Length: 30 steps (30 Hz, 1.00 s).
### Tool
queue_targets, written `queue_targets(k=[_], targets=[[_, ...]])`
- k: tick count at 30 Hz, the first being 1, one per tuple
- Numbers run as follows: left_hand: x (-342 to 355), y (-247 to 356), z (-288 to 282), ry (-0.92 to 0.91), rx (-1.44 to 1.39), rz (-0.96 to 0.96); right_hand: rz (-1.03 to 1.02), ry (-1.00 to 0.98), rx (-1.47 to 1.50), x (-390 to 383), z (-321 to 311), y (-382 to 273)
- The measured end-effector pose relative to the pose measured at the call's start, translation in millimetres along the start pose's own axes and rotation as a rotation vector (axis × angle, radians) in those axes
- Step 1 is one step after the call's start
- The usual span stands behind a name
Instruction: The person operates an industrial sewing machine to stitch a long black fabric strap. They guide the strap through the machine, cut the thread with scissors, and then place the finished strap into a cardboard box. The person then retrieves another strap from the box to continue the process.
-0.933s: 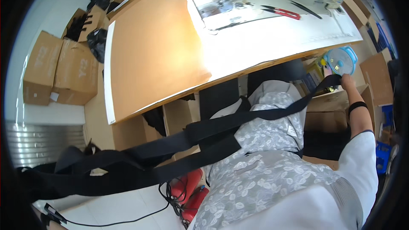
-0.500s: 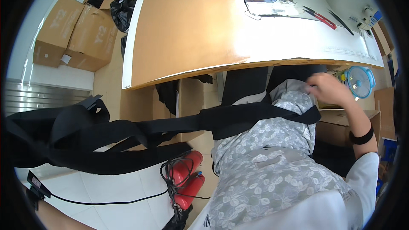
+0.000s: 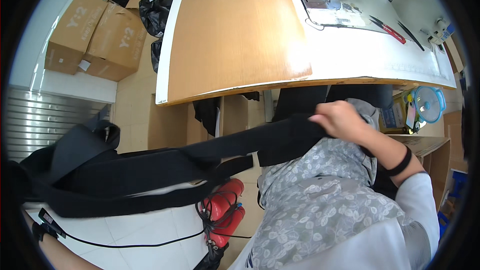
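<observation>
My right hand (image 3: pixel 342 120) is closed on the end of a wide black fabric strip (image 3: pixel 280 137), over my lap and just short of the table's front edge. From there the strip stretches left into a bundle of long black strips (image 3: pixel 120 172), looped and overlapping. My left forearm (image 3: pixel 65 252) comes in at the lower left, with a wrist strap and a small cabled device (image 3: pixel 50 222) on it. The left hand itself is hidden by the bundle and the dark rim, so its fingers do not show. A grey leaf-patterned apron (image 3: pixel 320 205) covers my lap.
Ahead is a table (image 3: pixel 230 35) with a sewing machine (image 3: pixel 332 5), red-handled thread snips (image 3: pixel 392 32) and black tweezers (image 3: pixel 411 36). Cardboard boxes (image 3: pixel 112 45) stand at the far left. Red fire extinguishers (image 3: pixel 227 205) and a cable sit below the strips. A blue-rimmed round container (image 3: pixel 429 105) is at right.
My right hand has moved left and toward me and has taken hold of the strip's end. The strip is lifted and drawn straighter; the bundle at left has shifted.
</observation>
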<state>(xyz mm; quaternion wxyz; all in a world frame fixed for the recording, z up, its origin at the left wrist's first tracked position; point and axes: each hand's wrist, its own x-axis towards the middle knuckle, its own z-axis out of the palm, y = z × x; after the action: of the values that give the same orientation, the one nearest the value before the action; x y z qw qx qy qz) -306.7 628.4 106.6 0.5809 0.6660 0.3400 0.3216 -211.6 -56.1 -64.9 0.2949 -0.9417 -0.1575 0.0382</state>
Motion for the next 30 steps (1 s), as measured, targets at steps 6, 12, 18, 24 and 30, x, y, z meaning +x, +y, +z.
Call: queue_targets(k=[6,12,18,24,30], targets=[[22.5,31.9,12.9,-0.036,-0.003,0.057,0.416,0.004,-0.112,-56.2,-32.0,71.9],[45.5,99.1,28.5,-0.103,-0.007,0.148,0.509,0.018,-0.467,-74.4,-24.5,131.1],[74.4,256.0,55.1,-0.262,-0.014,0.352,0.454,-0.098,-0.535,-57.6,-27.9,122.6],[60.6,352.9,115.5,-0.495,-0.036,0.426,0.372,-0.113,-0.643,-45.4,-27.2,76.2],[-6.3,323.2,167.5,-0.524,-0.130,0.423,-0.070,-0.464,-0.104,-11.2,-91.2,-36.2]])
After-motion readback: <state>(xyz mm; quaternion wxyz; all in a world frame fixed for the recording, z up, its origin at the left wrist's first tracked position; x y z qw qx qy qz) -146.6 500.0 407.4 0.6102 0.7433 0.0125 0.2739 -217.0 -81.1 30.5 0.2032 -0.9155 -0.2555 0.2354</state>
